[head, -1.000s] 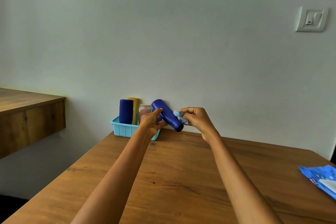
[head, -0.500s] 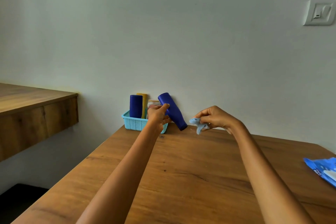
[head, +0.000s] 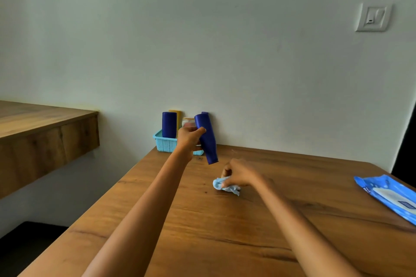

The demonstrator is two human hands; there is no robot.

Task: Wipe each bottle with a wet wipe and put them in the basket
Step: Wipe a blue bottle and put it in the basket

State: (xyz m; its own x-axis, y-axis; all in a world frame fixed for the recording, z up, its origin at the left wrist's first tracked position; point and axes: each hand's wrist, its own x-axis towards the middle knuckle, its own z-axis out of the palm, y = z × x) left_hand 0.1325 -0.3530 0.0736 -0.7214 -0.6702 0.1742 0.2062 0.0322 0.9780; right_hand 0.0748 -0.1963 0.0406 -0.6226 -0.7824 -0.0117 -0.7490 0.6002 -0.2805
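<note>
**Bottle held up, wipe on table**

Left hand [head: 188, 139] clasped round dark blue plastic bottle [head: 206, 138], tilted, above table's far edge beside light blue mesh basket [head: 166, 144]. Right hand [head: 239, 174] pinching crumpled pale blue wet wipe [head: 225, 185] against brown wooden table [head: 225, 231].
</note>
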